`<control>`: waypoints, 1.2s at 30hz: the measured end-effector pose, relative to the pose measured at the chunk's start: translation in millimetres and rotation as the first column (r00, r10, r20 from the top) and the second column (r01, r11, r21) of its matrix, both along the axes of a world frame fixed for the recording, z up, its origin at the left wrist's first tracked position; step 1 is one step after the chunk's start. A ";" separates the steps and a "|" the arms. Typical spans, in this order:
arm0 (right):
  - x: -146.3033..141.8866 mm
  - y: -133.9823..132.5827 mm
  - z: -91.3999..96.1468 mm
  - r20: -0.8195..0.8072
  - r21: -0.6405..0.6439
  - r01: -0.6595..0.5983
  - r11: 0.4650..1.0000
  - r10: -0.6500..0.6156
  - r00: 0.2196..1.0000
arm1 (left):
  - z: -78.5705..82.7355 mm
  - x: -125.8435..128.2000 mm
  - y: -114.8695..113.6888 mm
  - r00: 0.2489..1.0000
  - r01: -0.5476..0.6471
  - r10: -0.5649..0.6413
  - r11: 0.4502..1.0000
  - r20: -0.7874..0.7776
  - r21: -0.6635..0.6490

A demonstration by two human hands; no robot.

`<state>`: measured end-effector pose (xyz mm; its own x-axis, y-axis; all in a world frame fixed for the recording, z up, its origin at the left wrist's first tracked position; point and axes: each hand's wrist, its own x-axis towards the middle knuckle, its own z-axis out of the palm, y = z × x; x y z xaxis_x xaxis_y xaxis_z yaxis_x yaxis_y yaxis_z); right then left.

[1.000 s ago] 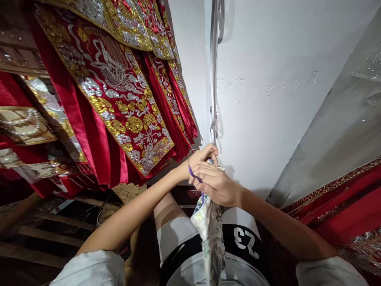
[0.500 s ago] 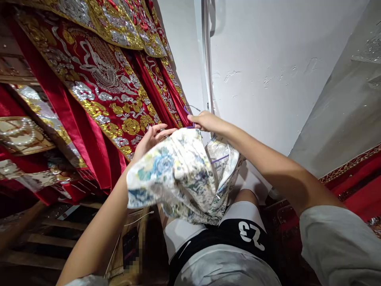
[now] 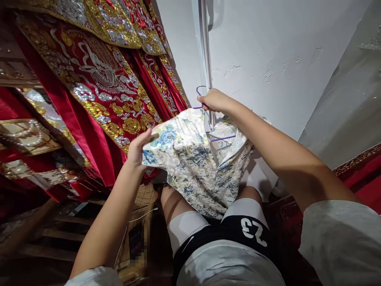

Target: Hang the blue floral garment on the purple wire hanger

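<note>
In the head view, the floral garment (image 3: 193, 159) sits on a purple hanger (image 3: 223, 138), above the shorts (image 3: 193, 237). The right hand (image 3: 213, 100) is closed round the hanger's neck; the left hand (image 3: 138, 150) pinches the garment's shoulder end, fingers hidden behind. Tugging there could drag the wide neckline off; a slack right grip could let the hanger swivel.

Wearing a pale grey T-shirt (image 3: 229, 264) with loose short sleeves (image 3: 339, 238), and black shorts (image 3: 217, 229) with broad white hems (image 3: 187, 222), marked with a white "23" (image 3: 253, 231) and a white swoosh (image 3: 188, 242).
</note>
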<state>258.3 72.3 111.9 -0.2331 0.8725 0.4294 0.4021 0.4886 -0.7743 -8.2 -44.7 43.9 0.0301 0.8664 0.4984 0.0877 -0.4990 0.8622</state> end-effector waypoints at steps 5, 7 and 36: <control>29.0 -30.5 -29.8 0.093 -0.039 0.058 0.998 -0.054 0.994 | -32.6 19.1 -2.6 0.994 0.105 -0.103 0.979 0.020 -0.172; 36.6 -42.6 -47.9 0.172 0.038 0.065 0.997 -0.071 0.983 | -50.5 28.1 1.8 0.996 0.088 -0.091 0.974 -0.006 -0.209; -24.8 -125.5 -303.1 -0.410 -0.535 0.019 0.845 -0.279 0.868 | -234.4 146.8 19.3 0.924 -0.194 0.279 0.931 0.262 -0.308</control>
